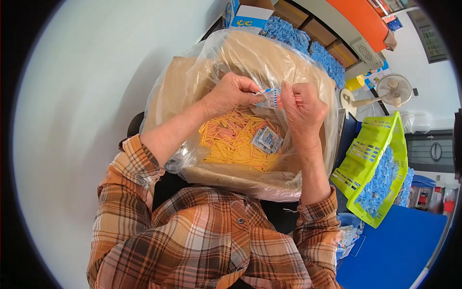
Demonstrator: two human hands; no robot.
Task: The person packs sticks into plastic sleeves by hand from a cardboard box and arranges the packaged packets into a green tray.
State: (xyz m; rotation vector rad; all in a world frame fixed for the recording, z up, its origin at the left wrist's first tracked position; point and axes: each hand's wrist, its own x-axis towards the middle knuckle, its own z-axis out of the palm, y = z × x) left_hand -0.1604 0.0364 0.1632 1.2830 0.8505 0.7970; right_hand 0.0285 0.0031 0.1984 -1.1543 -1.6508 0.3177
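Above a plastic-lined cardboard box [231, 179], both hands are raised close together. My left hand [236, 92] pinches one end of a small clear and blue packet [270, 98]. My right hand [303, 103] is closed round the packet's other end and some pink sticks [297, 98]. Many loose yellow and pink sticks [233, 144] lie in the box below. On top of them rest flat printed packets [267, 140], nearer my right forearm.
A green basket [368, 149] of blue packets [380, 180] stands at the right beside a blue surface [394, 245]. Behind the box are piles of blue packets [286, 33], a white and blue carton [248, 18] and a fan [393, 90]. A wall [96, 96] is at the left.
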